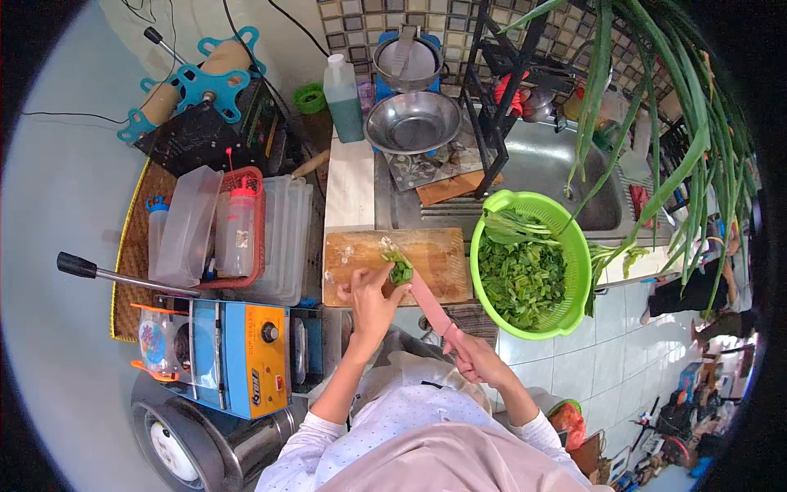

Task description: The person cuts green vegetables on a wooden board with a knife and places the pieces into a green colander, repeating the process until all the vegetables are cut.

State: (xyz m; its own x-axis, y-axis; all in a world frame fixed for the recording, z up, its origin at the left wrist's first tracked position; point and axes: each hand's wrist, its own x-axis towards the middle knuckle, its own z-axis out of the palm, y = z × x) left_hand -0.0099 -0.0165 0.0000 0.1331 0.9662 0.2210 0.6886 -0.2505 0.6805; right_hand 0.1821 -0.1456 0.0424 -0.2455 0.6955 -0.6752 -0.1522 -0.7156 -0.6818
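On the wooden cutting board (443,262) lies a small bunch of chopped greens (400,271). The fingers of my left hand (373,297) are curled round these greens. My right hand (475,357) grips the handle of a pink knife (429,303), its blade pointing up and left over the board, right beside the greens. To the right of the board stands a lime-green basket (584,271), filled with cut leafy greens (520,275) and some longer stalks on top.
Behind the board are a metal bowl (412,123), a bottle of green liquid (343,102) and a sink (566,164). Long green leaves (697,139) hang at the upper right. An orange-blue cup sealer (266,353) and a red basket (258,246) stand on the left.
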